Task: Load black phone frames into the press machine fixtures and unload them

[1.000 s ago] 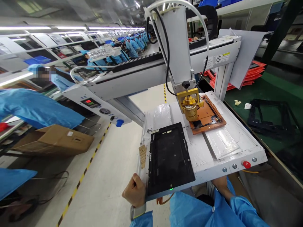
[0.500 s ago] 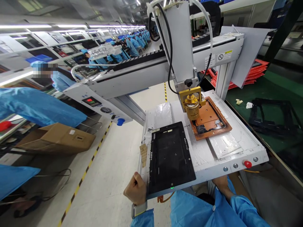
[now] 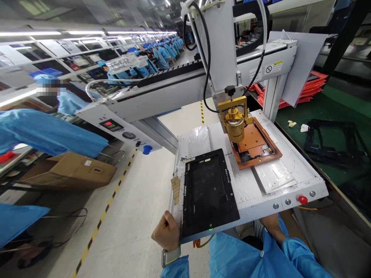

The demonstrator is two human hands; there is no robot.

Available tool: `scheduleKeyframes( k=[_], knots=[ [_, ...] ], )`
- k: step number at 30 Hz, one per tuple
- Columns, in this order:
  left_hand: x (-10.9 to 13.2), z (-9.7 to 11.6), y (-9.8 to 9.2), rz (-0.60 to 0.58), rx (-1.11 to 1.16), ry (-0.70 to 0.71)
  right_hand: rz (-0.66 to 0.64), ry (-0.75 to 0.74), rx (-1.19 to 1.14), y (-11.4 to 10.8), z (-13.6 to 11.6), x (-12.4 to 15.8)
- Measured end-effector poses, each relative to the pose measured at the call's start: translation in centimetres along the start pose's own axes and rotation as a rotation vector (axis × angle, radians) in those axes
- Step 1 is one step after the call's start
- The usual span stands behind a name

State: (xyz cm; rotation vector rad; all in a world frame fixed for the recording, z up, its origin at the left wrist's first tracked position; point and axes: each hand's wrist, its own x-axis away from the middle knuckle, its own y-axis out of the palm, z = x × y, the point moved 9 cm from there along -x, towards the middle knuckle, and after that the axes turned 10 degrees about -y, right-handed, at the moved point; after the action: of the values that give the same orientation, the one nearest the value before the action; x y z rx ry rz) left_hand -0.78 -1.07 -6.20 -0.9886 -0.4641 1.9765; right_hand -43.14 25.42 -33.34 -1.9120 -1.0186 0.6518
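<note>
My left hand (image 3: 166,231) is closed in a fist at the front left corner of the white machine bed (image 3: 246,210); nothing shows in it. Close beside it lies a black rectangular fixture plate (image 3: 207,193), flat on the bed. My right hand (image 3: 269,222) reaches under the bed's front edge, its fingers hidden. On the bed's right half sits an orange-brown fixture (image 3: 255,141) holding a dark frame. Over this fixture's left side hangs a gold cylindrical machine head (image 3: 235,127) in a gold bracket.
A red button (image 3: 303,200) and several silver buttons line the bed's front. The white gantry (image 3: 162,92) spans above, with a control panel (image 3: 111,124) on its left. Black frames (image 3: 333,143) lie on the green bench at right. A cardboard box (image 3: 72,170) and co-workers are at left.
The gold head has shifted slightly up in the picture, and the hose beside its column has swung right. My hands have stayed in place.
</note>
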Motion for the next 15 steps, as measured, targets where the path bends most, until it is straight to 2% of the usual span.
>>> scheduleKeyframes(
  k=[6,15],
  knots=[
    [-0.11,-0.34,0.12,-0.013,-0.004,-0.022,-0.063,0.009,0.019,0.75,0.31,0.14],
    [-0.07,-0.35,0.17,-0.008,-0.017,0.011,-0.073,0.008,0.011,0.75,0.15,-0.02]
  ],
)
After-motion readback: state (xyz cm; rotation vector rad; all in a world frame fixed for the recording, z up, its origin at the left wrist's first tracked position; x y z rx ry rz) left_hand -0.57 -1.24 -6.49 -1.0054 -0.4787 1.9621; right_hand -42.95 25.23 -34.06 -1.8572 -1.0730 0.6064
